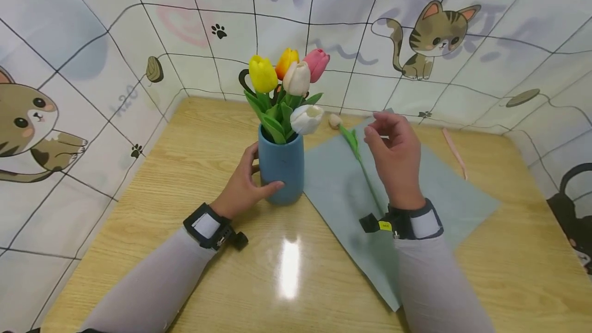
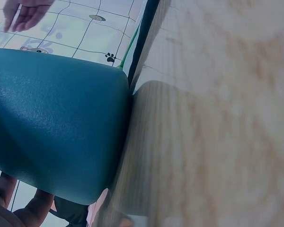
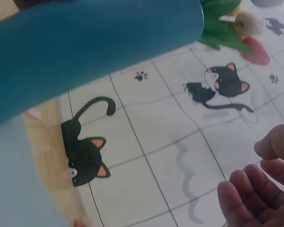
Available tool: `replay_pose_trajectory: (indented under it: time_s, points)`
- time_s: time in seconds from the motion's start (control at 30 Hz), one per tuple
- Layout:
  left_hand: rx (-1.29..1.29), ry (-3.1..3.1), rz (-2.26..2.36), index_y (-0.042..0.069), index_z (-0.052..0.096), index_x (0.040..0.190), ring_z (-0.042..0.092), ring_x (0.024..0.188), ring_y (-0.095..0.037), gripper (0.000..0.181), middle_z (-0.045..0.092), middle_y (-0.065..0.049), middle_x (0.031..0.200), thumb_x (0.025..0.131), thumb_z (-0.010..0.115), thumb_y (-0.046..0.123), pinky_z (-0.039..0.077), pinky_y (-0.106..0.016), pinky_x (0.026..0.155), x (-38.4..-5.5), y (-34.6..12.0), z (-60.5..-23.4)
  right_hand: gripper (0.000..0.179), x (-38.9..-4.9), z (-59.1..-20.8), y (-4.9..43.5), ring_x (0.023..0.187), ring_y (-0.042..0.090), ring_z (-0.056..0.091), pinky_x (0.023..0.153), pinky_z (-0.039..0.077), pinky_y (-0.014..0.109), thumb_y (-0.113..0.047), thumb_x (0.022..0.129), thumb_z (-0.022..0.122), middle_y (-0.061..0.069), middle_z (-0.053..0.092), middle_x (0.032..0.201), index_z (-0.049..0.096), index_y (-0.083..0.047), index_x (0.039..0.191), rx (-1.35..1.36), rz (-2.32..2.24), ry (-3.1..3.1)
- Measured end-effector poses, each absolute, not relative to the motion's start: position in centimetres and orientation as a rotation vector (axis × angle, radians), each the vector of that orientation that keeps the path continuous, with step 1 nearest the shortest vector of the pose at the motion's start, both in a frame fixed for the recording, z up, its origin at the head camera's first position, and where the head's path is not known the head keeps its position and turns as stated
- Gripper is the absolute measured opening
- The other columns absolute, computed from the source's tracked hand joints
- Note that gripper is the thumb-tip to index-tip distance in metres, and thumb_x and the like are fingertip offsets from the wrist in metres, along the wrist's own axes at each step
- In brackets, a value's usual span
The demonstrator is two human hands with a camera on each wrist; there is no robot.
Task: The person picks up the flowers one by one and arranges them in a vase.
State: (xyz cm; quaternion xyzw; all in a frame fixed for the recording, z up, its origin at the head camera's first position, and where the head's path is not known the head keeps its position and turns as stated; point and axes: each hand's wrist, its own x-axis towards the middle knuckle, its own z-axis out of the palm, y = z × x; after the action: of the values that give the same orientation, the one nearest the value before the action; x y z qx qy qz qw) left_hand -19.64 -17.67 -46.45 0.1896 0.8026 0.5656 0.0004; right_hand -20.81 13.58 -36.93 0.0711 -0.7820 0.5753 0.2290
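A blue vase (image 1: 282, 168) stands upright on the wooden table, filled with several tulips. Among them are a yellow tulip (image 1: 263, 74), a pink tulip (image 1: 317, 63) and a white tulip (image 1: 307, 119) that leans to the right over the rim. My left hand (image 1: 245, 181) grips the lower part of the vase from the left, thumb across its front and fingers round the far side. My right hand (image 1: 396, 153) is raised to the right of the vase, its fingers loosely bent with nothing between them. Below it, a single pale tulip (image 1: 350, 144) lies on grey-blue wrapping paper (image 1: 333, 179).
A pink ribbon strip (image 1: 455, 153) lies at the paper's right side, partly on the table (image 1: 194, 137). Cloth walls (image 1: 287, 19) printed with cats and grid lines enclose the table at the back and both sides.
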Motion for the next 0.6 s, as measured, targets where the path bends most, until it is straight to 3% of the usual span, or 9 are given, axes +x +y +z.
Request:
replay_pose_trajectory:
  time_s: [0.27,0.43,0.6]
  points:
    - [0.596,2.528,1.781,0.032,0.019,0.162,0.041,0.144,-0.026,0.099,0.033,0.002,0.162,0.088,0.084,0.026,0.04,-0.06,0.117,-19.6,-17.8,-46.5,0.035,-22.4,-38.3,15.3,0.101,0.011,0.063,0.084,0.053,0.019,-0.023,0.102,0.065,-0.001,0.062,0.107,0.062,-0.011,0.134,0.045,1.504,-2.359]
    - [0.596,2.527,1.783,0.032,0.019,0.162,0.041,0.145,-0.027,0.099,0.033,0.002,0.163,0.088,0.085,0.027,0.04,-0.061,0.118,-19.5,-17.8,-46.6,0.043,-23.1,-39.6,16.0,0.114,0.022,0.062,0.093,0.048,0.032,-0.029,0.103,0.064,0.01,0.064,0.12,0.057,-0.009,0.14,0.024,1.37,-2.55]
    - [0.588,2.522,1.776,0.032,0.018,0.162,0.04,0.146,-0.027,0.1,0.033,0.001,0.163,0.088,0.085,0.03,0.04,-0.06,0.118,-19.6,-17.8,-46.6,0.051,-23.9,-41.1,17.0,0.122,0.033,0.059,0.096,0.051,0.045,-0.032,0.103,0.063,0.016,0.063,0.128,0.052,-0.007,0.145,0.007,1.298,-2.703]
